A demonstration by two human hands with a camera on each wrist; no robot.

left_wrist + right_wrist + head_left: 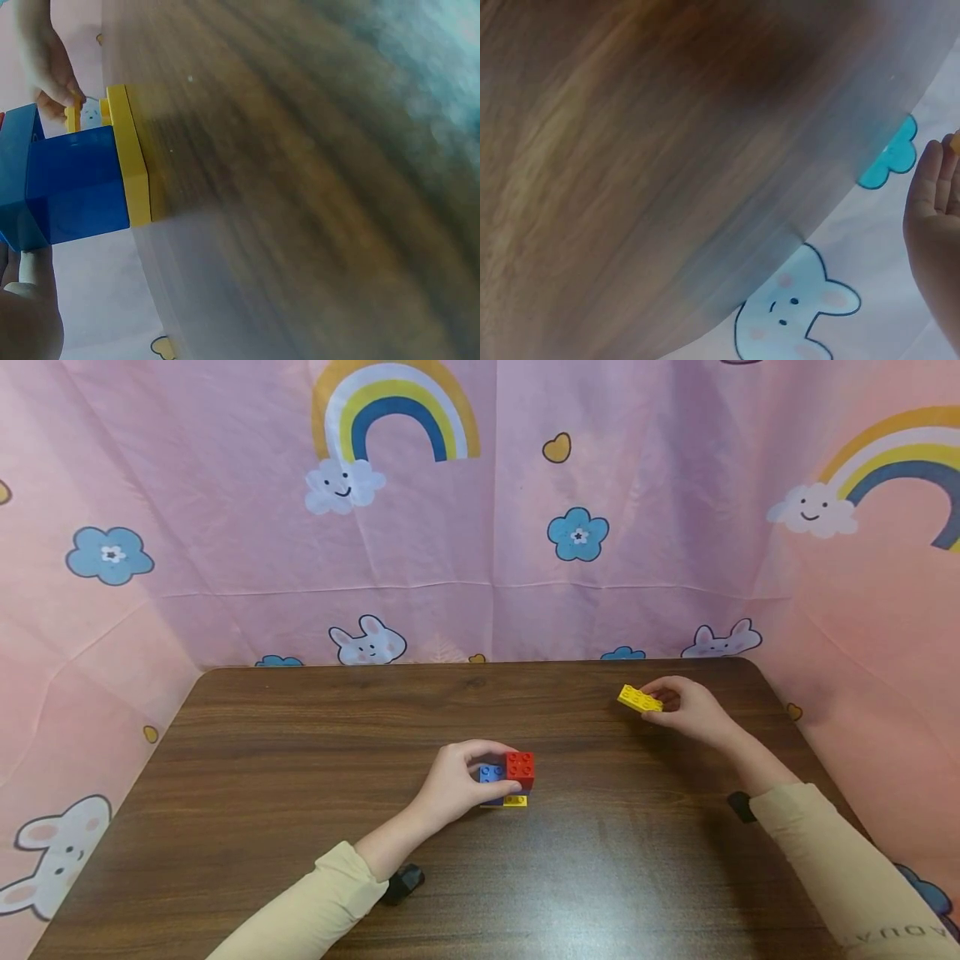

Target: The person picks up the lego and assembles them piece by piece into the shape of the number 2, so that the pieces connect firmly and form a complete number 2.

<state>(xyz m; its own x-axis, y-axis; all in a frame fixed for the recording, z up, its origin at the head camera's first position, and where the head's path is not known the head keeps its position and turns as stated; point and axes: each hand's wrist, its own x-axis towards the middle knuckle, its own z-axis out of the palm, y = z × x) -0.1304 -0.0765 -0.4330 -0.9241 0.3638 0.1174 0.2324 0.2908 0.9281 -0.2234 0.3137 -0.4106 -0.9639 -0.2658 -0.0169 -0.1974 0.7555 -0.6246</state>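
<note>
Near the middle of the table, my left hand [452, 783] grips a stack of toy bricks between thumb and fingers. A red brick [520, 766] tops it, with blue bricks [79, 180] below. At its bottom lies a flat yellow brick [133, 169], close over the tabletop in the left wrist view. Toward the back right, my right hand [692, 710] pinches another flat yellow brick [637, 697] by its right end, studs showing. Only a sliver of that yellow brick [955, 143] enters the right wrist view, beside the fingers. My left fingers partly hide the blue bricks.
The brown wooden table [300, 735] has rounded back corners. Pink cloth [525, 618] with rainbows, rabbits and flowers hangs behind it and along both sides. A black wrist device [403, 883] is under the left sleeve, another [741, 806] by the right sleeve.
</note>
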